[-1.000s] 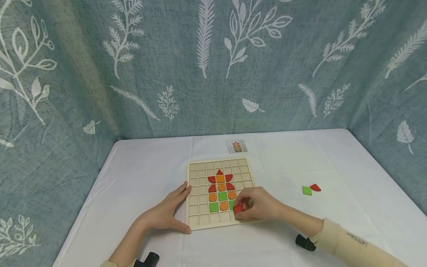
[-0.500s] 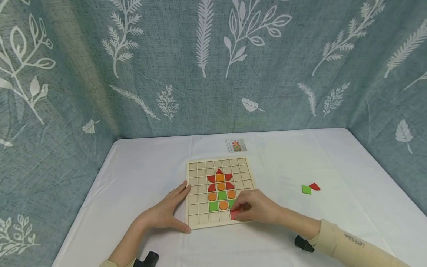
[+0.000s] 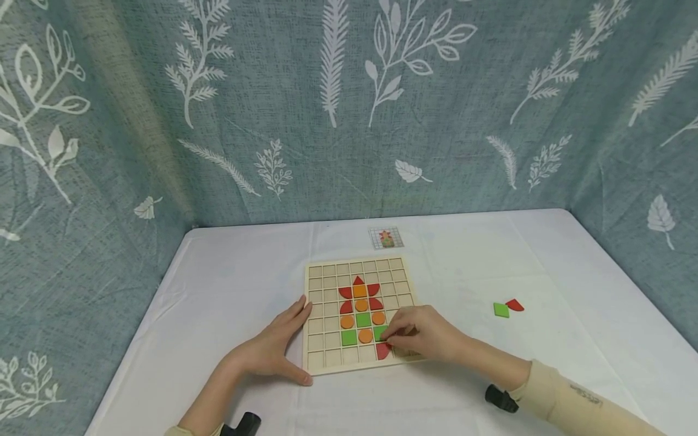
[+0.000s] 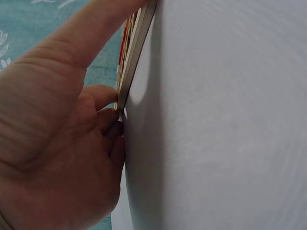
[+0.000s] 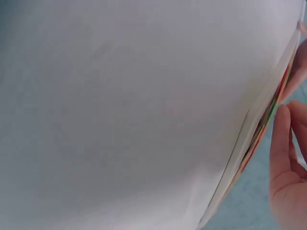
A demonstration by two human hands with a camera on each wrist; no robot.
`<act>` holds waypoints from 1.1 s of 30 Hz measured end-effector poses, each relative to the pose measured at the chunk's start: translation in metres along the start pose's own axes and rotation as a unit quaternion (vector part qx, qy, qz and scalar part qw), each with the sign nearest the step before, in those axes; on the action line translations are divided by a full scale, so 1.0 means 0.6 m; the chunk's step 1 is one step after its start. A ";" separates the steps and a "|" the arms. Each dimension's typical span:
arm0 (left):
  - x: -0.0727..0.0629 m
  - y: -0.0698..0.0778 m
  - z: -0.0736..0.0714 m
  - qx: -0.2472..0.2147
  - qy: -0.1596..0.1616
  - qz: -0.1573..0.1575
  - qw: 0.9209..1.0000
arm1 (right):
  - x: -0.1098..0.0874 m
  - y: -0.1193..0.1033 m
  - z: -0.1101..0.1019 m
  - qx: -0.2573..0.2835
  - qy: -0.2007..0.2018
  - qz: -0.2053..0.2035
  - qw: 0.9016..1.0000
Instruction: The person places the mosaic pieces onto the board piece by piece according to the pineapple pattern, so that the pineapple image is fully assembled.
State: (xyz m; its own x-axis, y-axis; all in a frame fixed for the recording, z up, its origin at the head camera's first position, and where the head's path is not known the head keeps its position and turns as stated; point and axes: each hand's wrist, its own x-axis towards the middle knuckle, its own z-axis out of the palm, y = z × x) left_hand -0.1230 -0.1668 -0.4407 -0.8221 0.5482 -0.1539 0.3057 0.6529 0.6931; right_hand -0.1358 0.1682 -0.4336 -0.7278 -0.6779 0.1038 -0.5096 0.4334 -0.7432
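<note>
In the head view a wooden grid board [image 3: 324, 357] lies on the table, with red, orange and green shapes set in its cells. My left hand [image 3: 267, 348] rests along the board's left side, thumb at the near corner and other fingers at the edge. A red quarter-round piece [image 3: 383, 351] lies in the near row. Just above it, my right hand [image 3: 422, 333] has its fingertips at a green square [image 3: 380, 332], thumb and forefinger close together. In the right wrist view the right hand's fingertips [image 5: 283, 111] meet right at the board's top face.
A small pattern card [image 3: 386, 238] lies beyond the board. Off to the right are a loose green square [image 3: 501, 310] and a red piece [image 3: 514, 305]. White cloth covers the table [image 3: 245, 260], and a leaf-print curtain [image 3: 305, 163] surrounds its back and sides.
My right hand has set the red quarter-round piece into a near-row cell, let go of it and shifted slightly up toward the green square. The left hand has stayed on the board's edge.
</note>
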 end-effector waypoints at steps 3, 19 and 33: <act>0.001 0.002 0.002 0.001 0.005 -0.004 1.000 | -0.009 0.010 -0.013 0.004 0.016 0.016 1.000; 0.005 0.007 0.001 0.013 0.032 -0.021 0.999 | -0.121 0.091 -0.125 -0.076 0.067 0.113 0.988; 0.007 0.010 -0.002 0.008 0.013 -0.022 1.000 | -0.194 0.141 -0.206 -0.180 0.106 0.134 0.969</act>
State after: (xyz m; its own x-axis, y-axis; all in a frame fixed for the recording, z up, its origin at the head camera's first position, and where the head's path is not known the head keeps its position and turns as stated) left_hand -0.1253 -0.1615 -0.4363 -0.8469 0.5050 -0.1666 0.2754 0.6845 0.6749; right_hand -0.1508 0.3573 -0.4267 -0.9150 -0.3908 0.1004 -0.3876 0.7822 -0.4878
